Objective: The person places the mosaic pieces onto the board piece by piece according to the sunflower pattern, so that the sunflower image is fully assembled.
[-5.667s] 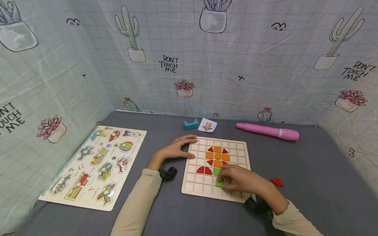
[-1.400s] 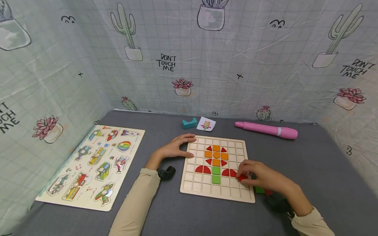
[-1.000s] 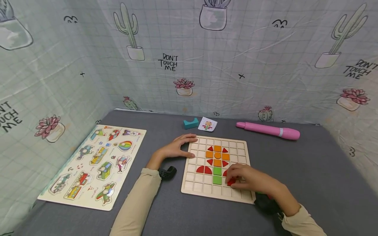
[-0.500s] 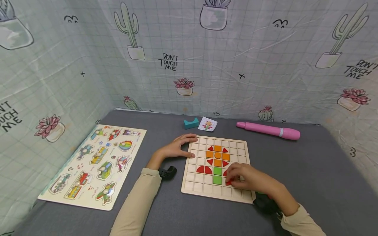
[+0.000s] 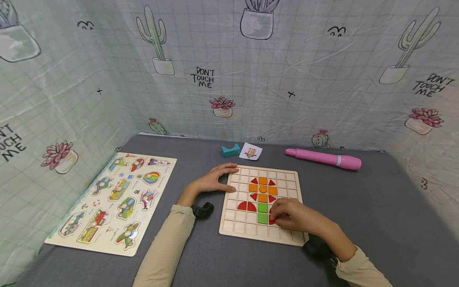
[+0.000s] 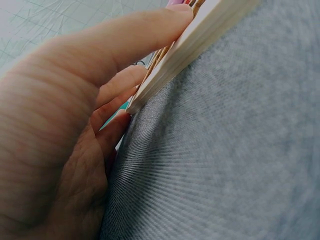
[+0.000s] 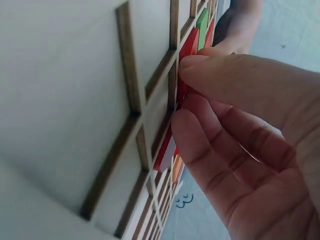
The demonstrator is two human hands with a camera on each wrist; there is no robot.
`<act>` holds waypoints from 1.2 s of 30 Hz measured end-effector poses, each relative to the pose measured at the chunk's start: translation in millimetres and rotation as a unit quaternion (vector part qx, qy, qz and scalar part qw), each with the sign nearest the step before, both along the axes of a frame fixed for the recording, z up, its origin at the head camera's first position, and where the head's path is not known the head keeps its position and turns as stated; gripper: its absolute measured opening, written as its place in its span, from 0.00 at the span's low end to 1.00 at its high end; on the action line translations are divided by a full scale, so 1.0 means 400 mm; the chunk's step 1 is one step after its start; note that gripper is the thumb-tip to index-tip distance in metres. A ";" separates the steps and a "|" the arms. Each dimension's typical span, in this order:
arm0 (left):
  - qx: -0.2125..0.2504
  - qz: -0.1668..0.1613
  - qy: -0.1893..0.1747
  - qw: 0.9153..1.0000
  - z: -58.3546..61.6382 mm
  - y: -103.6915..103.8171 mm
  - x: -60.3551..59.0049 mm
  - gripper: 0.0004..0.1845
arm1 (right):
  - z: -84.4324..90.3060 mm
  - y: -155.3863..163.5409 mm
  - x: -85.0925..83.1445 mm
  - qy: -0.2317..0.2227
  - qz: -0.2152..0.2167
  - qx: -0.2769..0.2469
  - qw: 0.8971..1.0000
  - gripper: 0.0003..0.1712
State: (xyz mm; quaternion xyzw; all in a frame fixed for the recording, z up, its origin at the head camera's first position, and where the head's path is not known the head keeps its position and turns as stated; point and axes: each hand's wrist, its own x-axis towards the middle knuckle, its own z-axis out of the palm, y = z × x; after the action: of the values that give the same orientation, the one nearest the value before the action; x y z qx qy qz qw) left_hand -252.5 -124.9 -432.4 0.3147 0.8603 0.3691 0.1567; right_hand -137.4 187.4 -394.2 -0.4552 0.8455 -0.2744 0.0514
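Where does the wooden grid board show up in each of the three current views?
Head: the wooden grid board lies at centre on the grey cloth, both hands on it.
Left wrist: only its pale edge shows, running to the upper right, with the left hand against it.
Right wrist: its cells fill the left side, seen close.
Shared landmark: the board's pale wooden edge and grid.

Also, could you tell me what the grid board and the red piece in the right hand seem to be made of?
The grid board looks like pale unfinished wood: its edge shows light layers, perhaps plywood, with darker, possibly laser-cut grid ribs. The red piece pinched by the right hand looks like painted wood with a matte finish, though plastic cannot be excluded.
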 end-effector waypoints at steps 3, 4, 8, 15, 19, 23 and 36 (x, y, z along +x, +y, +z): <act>0.002 0.000 -0.001 1.000 -0.002 0.000 -0.002 0.39 | -0.002 0.012 -0.001 -0.018 -0.004 -0.020 1.000 0.08; 0.002 0.000 -0.001 1.000 -0.003 0.000 -0.003 0.39 | -0.001 0.018 -0.001 -0.028 -0.007 -0.028 0.999 0.08; 0.002 0.004 0.002 1.000 -0.002 -0.001 -0.005 0.39 | 0.009 0.049 0.001 -0.048 -0.019 -0.044 0.998 0.06; -0.005 0.003 0.001 1.000 -0.002 -0.003 -0.006 0.39 | 0.006 0.111 0.012 -0.026 -0.036 -0.054 0.998 0.06; -0.004 0.000 0.002 1.000 -0.001 -0.001 -0.005 0.39 | -0.005 0.147 0.020 -0.031 -0.037 -0.073 0.996 0.07; -0.001 -0.003 0.005 1.000 -0.002 -0.001 -0.005 0.39 | -0.008 0.182 0.025 -0.070 -0.031 -0.090 0.993 0.07; 0.002 -0.009 0.010 1.000 -0.006 -0.003 -0.001 0.39 | -0.002 0.298 0.024 -0.191 0.021 -0.045 0.980 0.10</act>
State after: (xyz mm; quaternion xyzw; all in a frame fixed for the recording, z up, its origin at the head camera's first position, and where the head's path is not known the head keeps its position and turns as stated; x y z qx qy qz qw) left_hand -253.1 -126.2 -434.8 0.3263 0.8582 0.3667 0.1505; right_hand -127.7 306.5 -394.8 -0.4140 0.7968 -0.3933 0.1974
